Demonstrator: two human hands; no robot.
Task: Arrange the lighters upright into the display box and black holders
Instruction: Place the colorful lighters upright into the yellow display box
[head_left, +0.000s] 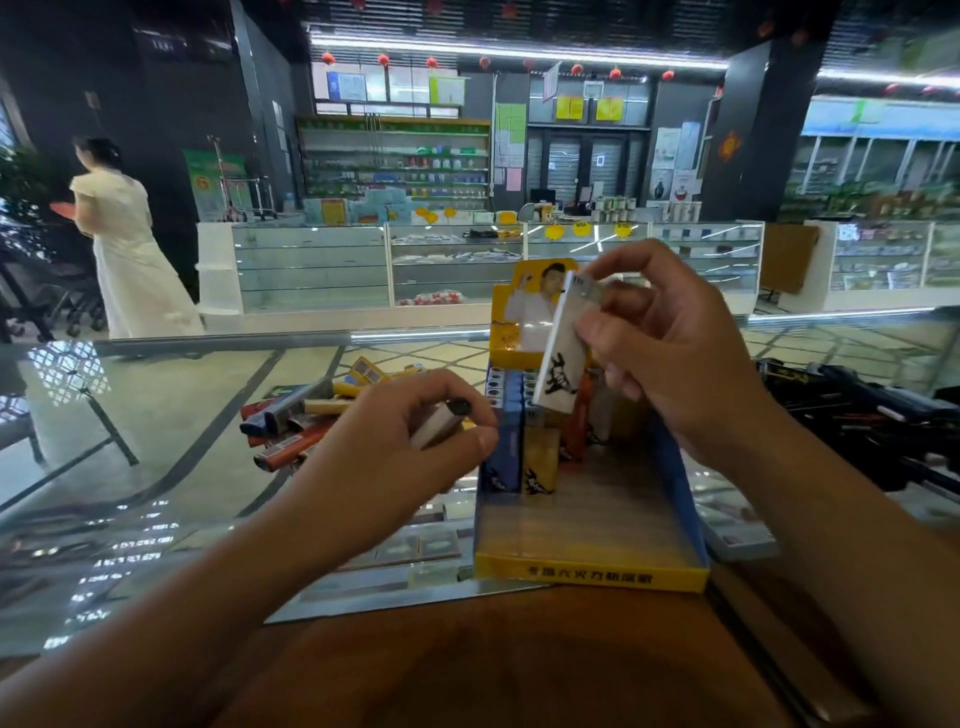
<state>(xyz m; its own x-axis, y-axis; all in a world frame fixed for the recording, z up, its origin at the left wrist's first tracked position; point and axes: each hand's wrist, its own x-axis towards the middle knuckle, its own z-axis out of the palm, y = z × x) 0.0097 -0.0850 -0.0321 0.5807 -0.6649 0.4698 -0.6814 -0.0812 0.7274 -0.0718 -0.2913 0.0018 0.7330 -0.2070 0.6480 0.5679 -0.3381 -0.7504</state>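
A yellow and blue display box (592, 574) lies on the glass counter, its back card raised. Several lighters (537, 462) stand upright at its far end; the near part of its floor is bare. My right hand (675, 358) pinches a white lighter (558, 364) with a black figure on it, held upright above the standing row. My left hand (400, 452) grips another pale lighter (441, 421) with a dark top, just left of the box. A loose pile of lighters (298, 421) lies on the glass to the left. Black holders (852, 415) sit at the right.
The glass counter (156, 467) gives way to a wooden surface (493, 660) near me. A person in a pale dress (130, 249) stands far left beyond the counter. Glass display cabinets (467, 265) and shelves fill the background.
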